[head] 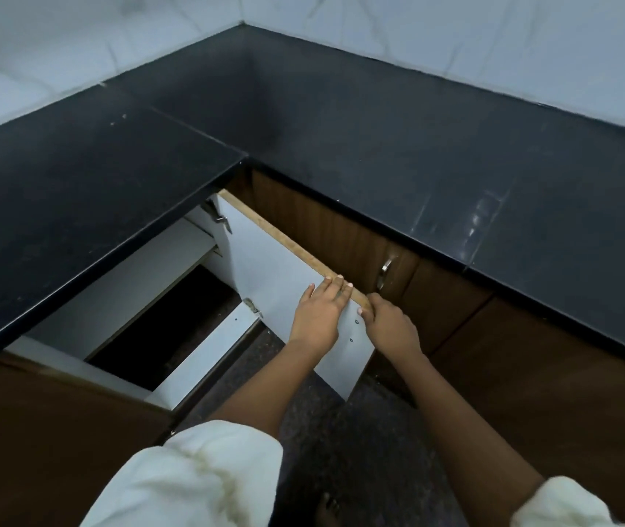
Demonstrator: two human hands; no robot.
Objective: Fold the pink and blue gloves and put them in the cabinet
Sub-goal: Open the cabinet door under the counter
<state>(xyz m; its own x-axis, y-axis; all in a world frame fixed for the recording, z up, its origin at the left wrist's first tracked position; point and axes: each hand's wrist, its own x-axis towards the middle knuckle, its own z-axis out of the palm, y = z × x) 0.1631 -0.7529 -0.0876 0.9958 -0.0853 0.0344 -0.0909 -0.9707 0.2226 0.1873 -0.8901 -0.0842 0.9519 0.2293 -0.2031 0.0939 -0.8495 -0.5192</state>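
The cabinet door (276,271) under the black counter stands swung open, its white inner face towards me. My left hand (320,310) lies flat on that face with its fingertips over the wooden top edge. My right hand (390,325) grips the same top edge at the door's outer corner. The cabinet opening (166,329) to the left is dark inside, with a white shelf above it. No pink or blue gloves are in view.
A black L-shaped countertop (341,138) wraps around the corner below white marble wall tiles (455,39). Brown cabinet fronts (531,374) with a metal handle (385,273) stand to the right. The dark speckled floor (341,450) and a bare foot (328,507) are below.
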